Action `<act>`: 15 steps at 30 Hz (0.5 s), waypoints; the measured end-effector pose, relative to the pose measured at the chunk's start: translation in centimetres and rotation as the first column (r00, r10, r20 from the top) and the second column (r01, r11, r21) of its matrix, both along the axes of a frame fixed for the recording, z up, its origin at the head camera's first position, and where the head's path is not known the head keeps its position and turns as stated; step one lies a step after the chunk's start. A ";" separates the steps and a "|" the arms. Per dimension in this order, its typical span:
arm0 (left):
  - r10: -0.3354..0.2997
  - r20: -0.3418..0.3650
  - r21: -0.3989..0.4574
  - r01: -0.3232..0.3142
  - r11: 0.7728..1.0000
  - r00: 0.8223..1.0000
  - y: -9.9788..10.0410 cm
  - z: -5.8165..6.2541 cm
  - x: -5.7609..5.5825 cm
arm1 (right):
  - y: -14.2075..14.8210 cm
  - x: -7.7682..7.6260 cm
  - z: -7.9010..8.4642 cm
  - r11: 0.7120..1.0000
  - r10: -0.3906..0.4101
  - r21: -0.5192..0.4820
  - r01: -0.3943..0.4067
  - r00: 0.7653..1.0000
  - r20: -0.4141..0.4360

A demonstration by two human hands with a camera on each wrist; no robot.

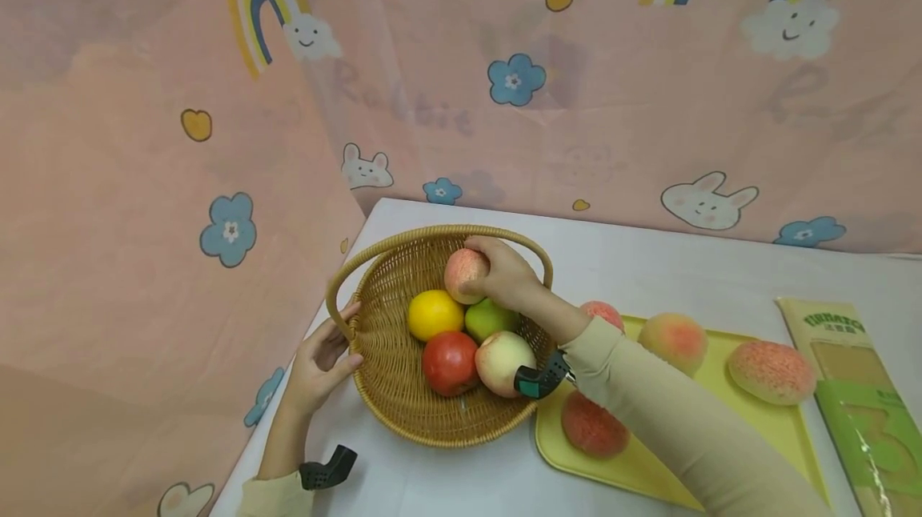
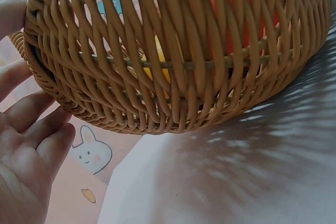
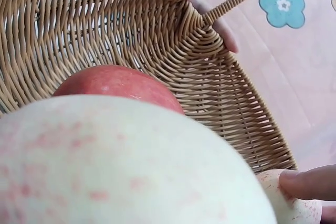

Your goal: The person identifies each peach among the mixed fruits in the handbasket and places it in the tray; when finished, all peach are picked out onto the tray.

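A brown wicker basket (image 1: 385, 357) with an arched handle stands on the white table. At its left rim my left hand (image 1: 315, 369) holds the edge near the handle's base, fingers outside in the left wrist view. My right hand (image 1: 510, 277) reaches inside and grips a pink peach (image 1: 463, 270) at the far side, thumb and fingers around it. Below that peach lie a yellow fruit (image 1: 434, 315), a green fruit (image 1: 490, 318), a red fruit (image 1: 448, 365) and a pale peach (image 1: 504, 361). In the right wrist view the pale peach (image 3: 121, 156) fills the foreground.
Right of the basket lies a yellow tray (image 1: 651, 465) bearing several peaches, one a reddish peach (image 1: 592, 425), partly behind my right sleeve. A green-and-tan package (image 1: 857, 397) lies at the far right. A patterned pink cloth (image 1: 461, 149) hangs behind the table.
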State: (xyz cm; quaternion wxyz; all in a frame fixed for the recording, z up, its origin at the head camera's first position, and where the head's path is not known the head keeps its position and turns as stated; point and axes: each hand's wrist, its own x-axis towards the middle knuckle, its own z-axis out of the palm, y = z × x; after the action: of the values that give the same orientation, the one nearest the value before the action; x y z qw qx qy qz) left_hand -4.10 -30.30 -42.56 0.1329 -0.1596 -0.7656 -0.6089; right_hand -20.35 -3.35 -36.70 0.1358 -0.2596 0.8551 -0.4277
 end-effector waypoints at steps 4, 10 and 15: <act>-0.004 0.003 0.006 0.004 1.000 1.000 0.1 0.0 -0.1 | 0.1 -0.1 -0.1 1.000 0.018 -0.009 -0.018 0.999 -0.036; -0.010 -0.004 0.000 0.010 1.000 1.000 0.0 0.0 0.0 | 0.0 0.1 -0.3 0.999 0.038 -0.012 -0.038 0.999 0.000; 0.001 -0.013 -0.015 -0.001 1.000 1.000 0.0 0.0 0.2 | 0.0 0.3 -0.1 0.999 0.039 -0.007 -0.039 0.999 0.014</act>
State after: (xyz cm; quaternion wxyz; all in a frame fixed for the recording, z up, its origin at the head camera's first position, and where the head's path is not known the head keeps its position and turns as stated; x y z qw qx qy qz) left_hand -3.94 -30.28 -42.54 0.1372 -0.1641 -0.7692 -0.6021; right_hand -20.04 -3.34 -36.82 0.1495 -0.2737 0.8474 -0.4297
